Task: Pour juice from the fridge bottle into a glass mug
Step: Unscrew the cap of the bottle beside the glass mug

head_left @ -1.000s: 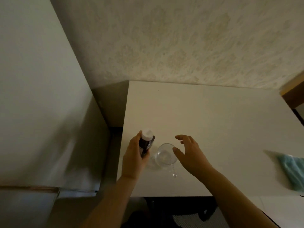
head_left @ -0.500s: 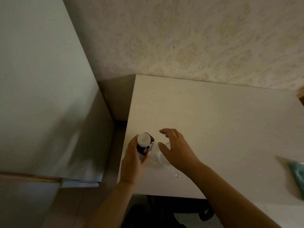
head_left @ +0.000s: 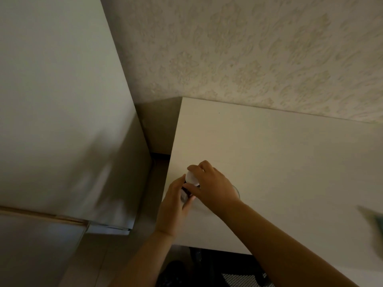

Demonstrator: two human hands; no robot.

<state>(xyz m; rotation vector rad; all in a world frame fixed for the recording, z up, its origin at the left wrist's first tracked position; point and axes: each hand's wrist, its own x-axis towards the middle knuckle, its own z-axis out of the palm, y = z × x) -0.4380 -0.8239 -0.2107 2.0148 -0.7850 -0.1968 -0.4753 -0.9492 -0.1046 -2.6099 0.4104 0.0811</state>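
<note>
A small dark juice bottle (head_left: 184, 192) with a white cap (head_left: 191, 177) stands upright at the near left corner of the white table (head_left: 269, 158). My left hand (head_left: 173, 206) wraps around the bottle's body. My right hand (head_left: 211, 183) reaches across from the right, its fingers closed around the white cap. The glass mug (head_left: 236, 192) sits just right of the bottle; only a sliver of its rim shows behind my right wrist.
A tall white fridge (head_left: 62, 110) stands close on the left, with a narrow gap between it and the table. A patterned wall (head_left: 248, 48) backs the table. A teal cloth (head_left: 376, 221) lies at the right edge. A dark chair (head_left: 217, 270) sits below the table's front edge.
My right hand moved left from above the mug onto the bottle cap and closed on it. The view shifted, so the bottle and hands sit nearer the frame's middle.
</note>
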